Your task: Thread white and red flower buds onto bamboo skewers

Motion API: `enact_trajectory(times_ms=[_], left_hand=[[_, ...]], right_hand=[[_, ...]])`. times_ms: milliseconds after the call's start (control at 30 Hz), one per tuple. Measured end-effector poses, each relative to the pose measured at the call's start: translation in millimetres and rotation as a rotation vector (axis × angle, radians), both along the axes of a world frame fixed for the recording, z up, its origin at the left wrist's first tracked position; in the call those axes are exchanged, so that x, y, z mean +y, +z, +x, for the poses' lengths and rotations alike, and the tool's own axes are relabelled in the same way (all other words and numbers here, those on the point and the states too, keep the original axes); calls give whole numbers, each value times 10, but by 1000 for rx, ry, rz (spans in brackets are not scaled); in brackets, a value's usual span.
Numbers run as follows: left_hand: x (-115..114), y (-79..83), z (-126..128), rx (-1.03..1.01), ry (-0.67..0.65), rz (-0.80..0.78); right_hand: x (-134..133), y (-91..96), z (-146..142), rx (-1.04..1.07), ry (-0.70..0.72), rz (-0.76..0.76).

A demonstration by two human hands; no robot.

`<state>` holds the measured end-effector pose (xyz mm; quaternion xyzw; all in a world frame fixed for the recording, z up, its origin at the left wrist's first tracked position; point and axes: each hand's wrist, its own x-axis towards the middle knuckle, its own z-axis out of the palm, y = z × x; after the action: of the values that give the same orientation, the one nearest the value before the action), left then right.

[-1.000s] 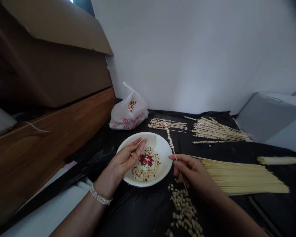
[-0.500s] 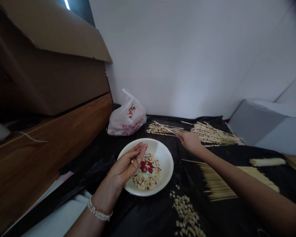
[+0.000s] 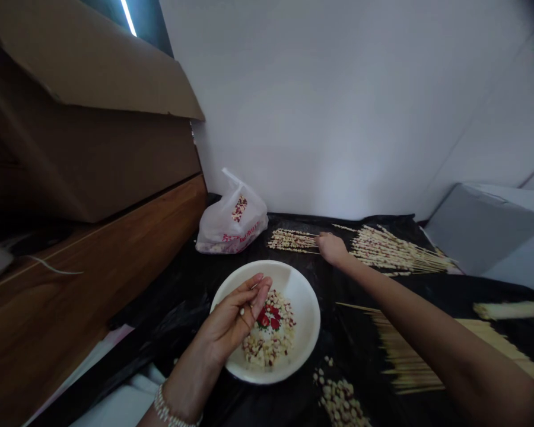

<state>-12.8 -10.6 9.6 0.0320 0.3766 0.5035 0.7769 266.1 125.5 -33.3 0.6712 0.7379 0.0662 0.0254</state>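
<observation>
Now the right hand (image 3: 333,248) has reached the threaded skewers (image 3: 292,239), one o'clock from the white bowl (image 3: 305,320), grip unreadable, probably adding another; left hand (image 3: 231,317) cups loosely, unclosed, over the bowl.

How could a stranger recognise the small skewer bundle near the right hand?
Start at the pale wall. Below it, between the plastic bag and the larger skewer pile, lies the small skewer bundle. Unlike the pile, it has the right hand at one end.
</observation>
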Motion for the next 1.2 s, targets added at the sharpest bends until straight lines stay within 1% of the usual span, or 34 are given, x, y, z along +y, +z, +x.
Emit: enact_trajectory(times_ms=[100, 200, 300, 433, 533, 600, 667, 767, 900, 1067, 1200], left_hand=[[-1, 1, 2, 16, -7, -15], [-8, 3, 8, 23, -17, -16], [-8, 0, 24, 30, -26, -17], [6, -21, 36, 27, -35, -9], [10, -42, 28, 3, -39, 11], [7, -50, 25, -12, -39, 18], [2, -50, 28, -12, -40, 16], [-3, -42, 36, 0, -40, 12], [0, -52, 28, -7, -37, 28], [-14, -57, 18, -22, -46, 45], [-58, -20, 31, -20, -81, 64]], right_hand=[[-55, 31, 41, 35, 30, 30], [-224, 80, 128, 100, 77, 42], [-510, 132, 245, 190, 150, 5], [-992, 181, 420, 313, 247, -53], [-1306, 164, 533, 354, 261, -73], [-1447, 112, 580, 345, 249, -87], [-1528, 36, 600, 310, 224, -92], [-1573, -76, 597, 250, 197, -102], [-1596, -138, 593, 213, 179, -72], [-1664, -70, 527, 220, 203, 93], [-1742, 53, 261, 226, 284, 271]])
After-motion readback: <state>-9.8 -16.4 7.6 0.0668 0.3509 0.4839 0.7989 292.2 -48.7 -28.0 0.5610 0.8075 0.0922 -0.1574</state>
